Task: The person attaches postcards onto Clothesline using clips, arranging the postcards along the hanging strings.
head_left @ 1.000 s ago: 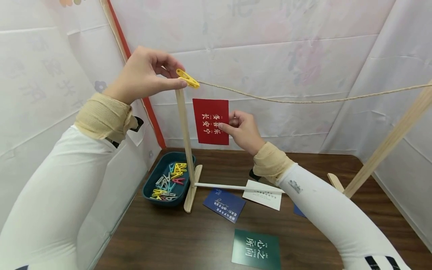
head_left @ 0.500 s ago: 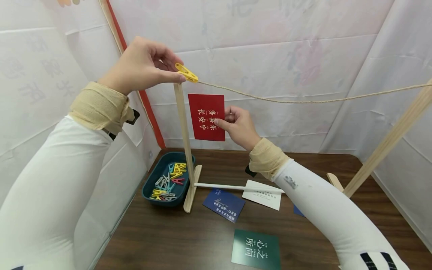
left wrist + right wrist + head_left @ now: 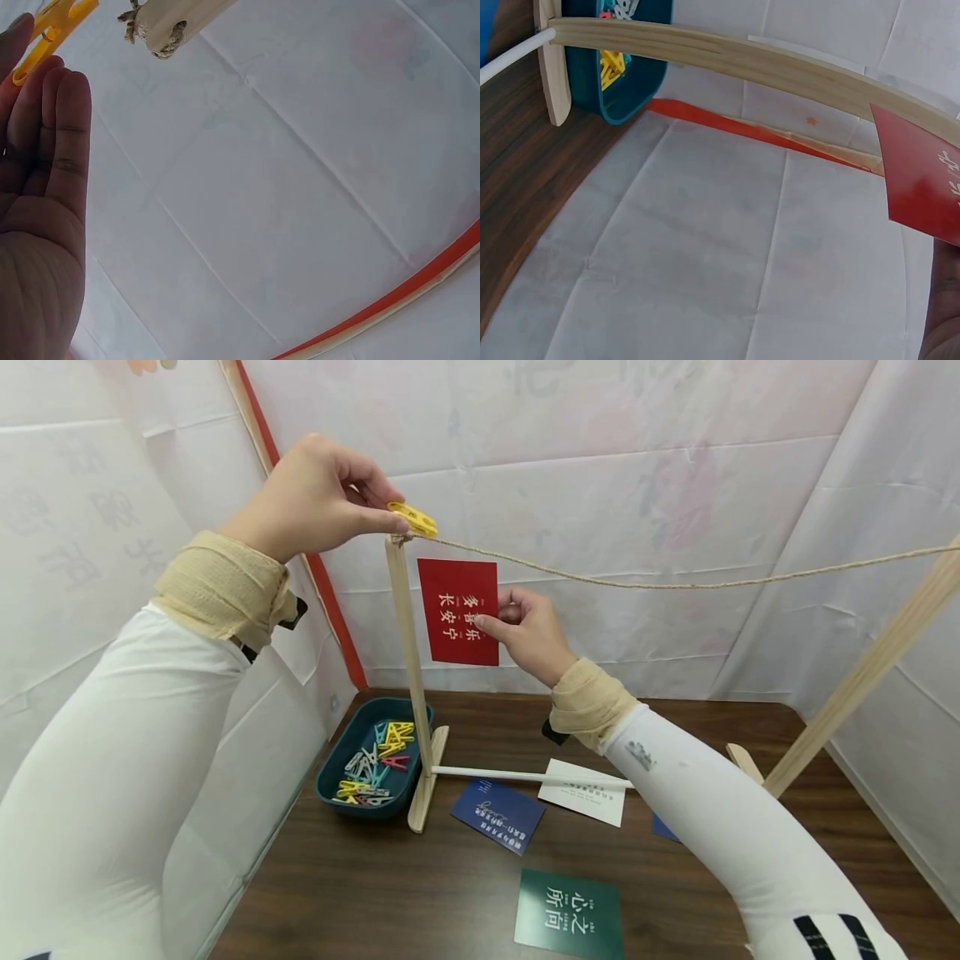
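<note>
Nearby, toward 5 o'clock, one green card (image 3: 568,913) is laid on the table (image 3: 360,893); beyond it, one blue card (image 3: 498,814) is seen at 6 o'clock, one white card (image 3: 583,803) between 4 and 5, and a second blue card (image 3: 662,830) at 4, partly hidden by the right sleeve (image 3: 712,827). At 8 o'clock, overlapping clothespins (image 3: 395,739), too tangled to be counted, are heaped in one teal tray (image 3: 367,812). Just off centre, toward 11 o'clock, one red card (image 3: 459,610) is pinched at its right edge by the right hand (image 3: 531,635), below one twine line (image 3: 637,586) strung between two wooden posts (image 3: 417,693). One yellow clothespin (image 3: 414,518) is pinched by the left hand (image 3: 322,497) at 10 o'clock; contact with the twine cannot be judged. Being gripped at one edge only, the card could be tilted askew; the pin could be lost through an uneven squeeze.
</note>
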A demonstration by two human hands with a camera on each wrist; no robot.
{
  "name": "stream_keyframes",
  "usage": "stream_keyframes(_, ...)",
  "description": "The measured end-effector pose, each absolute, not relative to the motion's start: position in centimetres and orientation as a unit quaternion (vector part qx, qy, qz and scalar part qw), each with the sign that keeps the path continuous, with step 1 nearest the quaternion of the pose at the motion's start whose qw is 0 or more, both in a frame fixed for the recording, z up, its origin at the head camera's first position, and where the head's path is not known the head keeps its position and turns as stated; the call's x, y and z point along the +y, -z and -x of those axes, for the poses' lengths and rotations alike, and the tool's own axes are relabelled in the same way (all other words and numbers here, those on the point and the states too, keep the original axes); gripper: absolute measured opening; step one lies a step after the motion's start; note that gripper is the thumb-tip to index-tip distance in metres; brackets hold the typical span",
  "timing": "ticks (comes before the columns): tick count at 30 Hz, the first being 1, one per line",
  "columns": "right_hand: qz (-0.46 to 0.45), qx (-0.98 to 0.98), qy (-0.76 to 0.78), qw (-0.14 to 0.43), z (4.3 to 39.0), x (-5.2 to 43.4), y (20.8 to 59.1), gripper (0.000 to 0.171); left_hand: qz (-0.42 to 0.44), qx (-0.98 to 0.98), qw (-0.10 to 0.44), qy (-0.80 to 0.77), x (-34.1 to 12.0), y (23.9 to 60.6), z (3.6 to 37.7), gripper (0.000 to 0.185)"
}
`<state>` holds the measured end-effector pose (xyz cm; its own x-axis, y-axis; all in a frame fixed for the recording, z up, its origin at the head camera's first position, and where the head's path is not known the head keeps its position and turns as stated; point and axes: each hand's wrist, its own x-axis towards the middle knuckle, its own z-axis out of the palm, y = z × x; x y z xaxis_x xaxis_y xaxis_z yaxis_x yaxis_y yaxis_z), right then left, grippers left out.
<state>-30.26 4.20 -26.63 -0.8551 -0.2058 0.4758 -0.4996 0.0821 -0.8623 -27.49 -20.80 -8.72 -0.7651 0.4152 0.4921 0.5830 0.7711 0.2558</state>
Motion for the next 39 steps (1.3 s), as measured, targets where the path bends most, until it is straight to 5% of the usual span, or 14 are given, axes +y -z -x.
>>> stream_keyframes(9,-0.231,-0.739,-0.623,0.114,30.6,3.8,26.4,0.011,0.28,-0.921,0.213,0.169,-20.6,8.3,27.7,0.017)
stream_keyframes(39,-0.232,-0.711,-0.655,0.108,31.0,2.2,25.6,0.014,0.27,-0.954,0.111,0.068,-19.3,5.6,29.8,0.016)
